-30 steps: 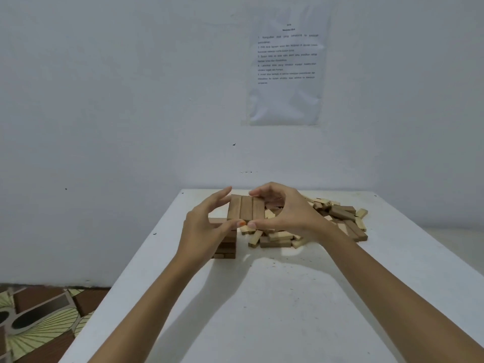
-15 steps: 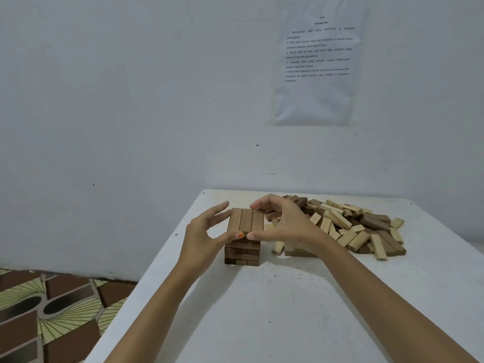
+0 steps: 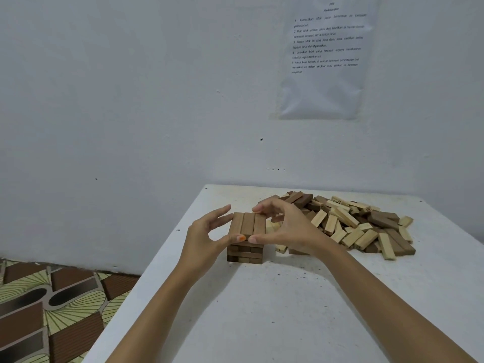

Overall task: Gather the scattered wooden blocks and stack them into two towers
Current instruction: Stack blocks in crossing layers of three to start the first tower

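Head view. Fingers (image 3: 258, 208) of the right hand (image 3: 288, 229) curl over the far end of the top layer (image 3: 247, 226), with the thumb set against its near end, so the hand pinches the layer lengthwise. The left hand (image 3: 207, 239) is more open. Its thumb tip presses the near end of the same layer. Its other fingers lie nearly straight beside the left edge; whether they touch the wood cannot be told.

The top layer is three dark blocks laid side by side. One second ago both hands held it raised above the tower (image 3: 245, 254). It now rests on the tower with its edges about flush. The layers under it appear to run crosswise.

Judgement: placement of this layer is complete, and the step in hand is squaring it. Release should be straight outward, since any drag could shift the blocks.

The tower is only a few layers high, and no second tower is visible. Most of the task remains.

The loose blocks (image 3: 366, 229), light and dark mixed, lie in a heap to the right of and behind the tower. The nearest ones sit just beside its base. The table (image 3: 288, 310) carries both, and the tower stands toward its left edge. A printed sheet (image 3: 324, 58) hangs on the wall above and right of the tower. Patterned floor (image 3: 39, 310) shows to the left, below table level.
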